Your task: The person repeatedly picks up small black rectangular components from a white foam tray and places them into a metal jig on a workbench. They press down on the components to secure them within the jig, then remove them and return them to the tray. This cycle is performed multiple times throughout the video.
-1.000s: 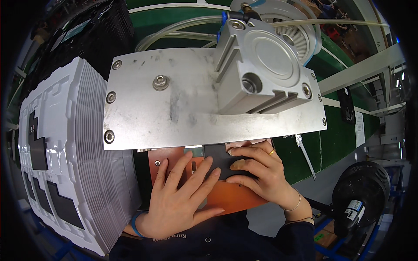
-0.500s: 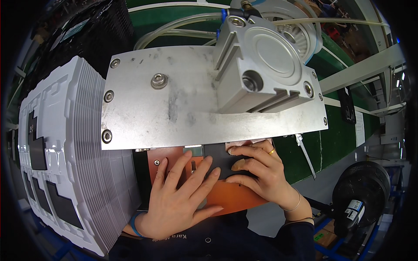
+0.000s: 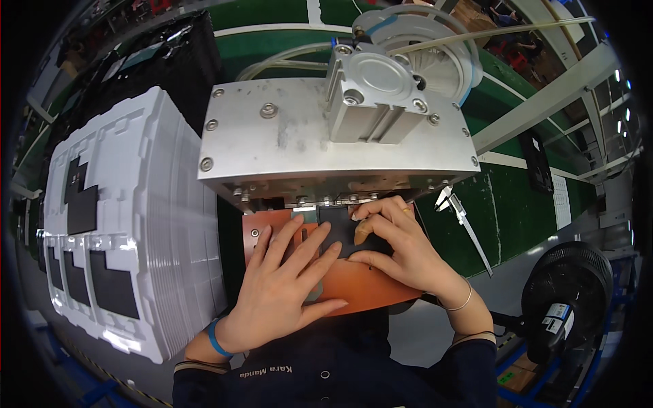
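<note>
A dark grey-black flat piece (image 3: 335, 233) lies on an orange base plate (image 3: 371, 289), below the front edge of a silver metal press (image 3: 292, 153). My left hand (image 3: 275, 296) lies flat with spread fingers, its fingertips on the orange plate and at the black piece's left edge. A greenish strip (image 3: 305, 216) shows beyond those fingertips. My right hand (image 3: 405, 251) is bent over the black piece's right part, thumb at its near edge and fingers curled on top. One finger wears a tan finger cot. The far end of the black piece reaches toward the press's underside.
Stacked white trays (image 3: 180, 224) stand at the left, with dark flat pieces in the front one. Black trays (image 3: 183, 61) rise behind them. A caliper (image 3: 469, 231) lies on the green bench to the right. A black fan (image 3: 568, 299) stands at lower right.
The view has shifted, so the press appears higher and its underside shows. My left hand stays flat in much the same place. My right fingers are curled slightly more over the black piece.
</note>
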